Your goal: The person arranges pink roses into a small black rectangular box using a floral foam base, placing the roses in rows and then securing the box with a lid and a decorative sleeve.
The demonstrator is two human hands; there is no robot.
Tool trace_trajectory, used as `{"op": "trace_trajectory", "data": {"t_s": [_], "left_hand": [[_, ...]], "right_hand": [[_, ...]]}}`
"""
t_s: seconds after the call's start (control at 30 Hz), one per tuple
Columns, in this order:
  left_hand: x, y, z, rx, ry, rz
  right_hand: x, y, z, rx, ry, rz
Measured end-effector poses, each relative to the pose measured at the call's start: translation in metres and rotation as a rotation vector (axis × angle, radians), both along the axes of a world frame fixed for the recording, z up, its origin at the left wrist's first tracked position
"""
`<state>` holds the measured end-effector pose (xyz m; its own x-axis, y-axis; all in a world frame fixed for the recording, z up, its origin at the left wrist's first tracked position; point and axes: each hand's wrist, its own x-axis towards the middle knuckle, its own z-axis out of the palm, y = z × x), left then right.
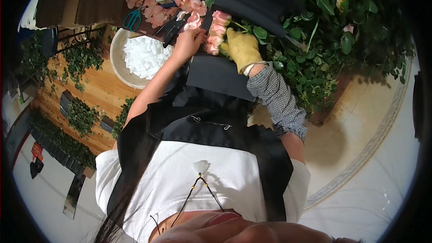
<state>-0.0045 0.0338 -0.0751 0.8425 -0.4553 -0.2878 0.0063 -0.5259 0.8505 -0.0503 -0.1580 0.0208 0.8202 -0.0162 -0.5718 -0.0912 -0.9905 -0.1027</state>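
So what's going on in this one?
A person in a black apron is working on pink roses laid on black wrapping paper. The right hand, in a yellow glove, grips the stems; the bare left hand touches the blooms. A bowl of white bits, teal scissors and cut leaves lie around.

The rose stems (pixel 217 33) lie between the 2 hands, on the dark sheet (pixel 216 76) spread over the counter (pixel 96 85). The left hand (pixel 186 42) touches their left side, and the gloved right hand (pixel 242 48) presses their right side. Left of the left fingers sits a bowl (pixel 118 63) with white pieces (pixel 145 56) in it. Beyond those fingers lie pruners (pixel 173 26), with scissors (pixel 132 19) further left. Right of the gloved fingers spreads a heap of leafy stems (pixel 324 36).
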Motion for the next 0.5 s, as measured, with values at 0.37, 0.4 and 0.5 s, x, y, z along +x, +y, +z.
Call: {"op": "trace_trajectory", "data": {"t_s": [0.37, 0.4, 0.5], "left_hand": [[-0.002, 0.004, 0.012, 0.01, -0.291, -0.101], [0.006, 0.001, 0.021, -0.071, -0.461, -0.199], [0.028, -0.011, 0.046, -0.19, -0.724, -0.584]], "right_hand": [[-0.01, -0.009, -0.023, 0.082, -0.077, -0.018], [-0.013, -0.011, -0.032, 0.11, -0.137, 0.016], [-0.014, -0.017, -0.033, 0.129, -0.184, 0.074]]}}
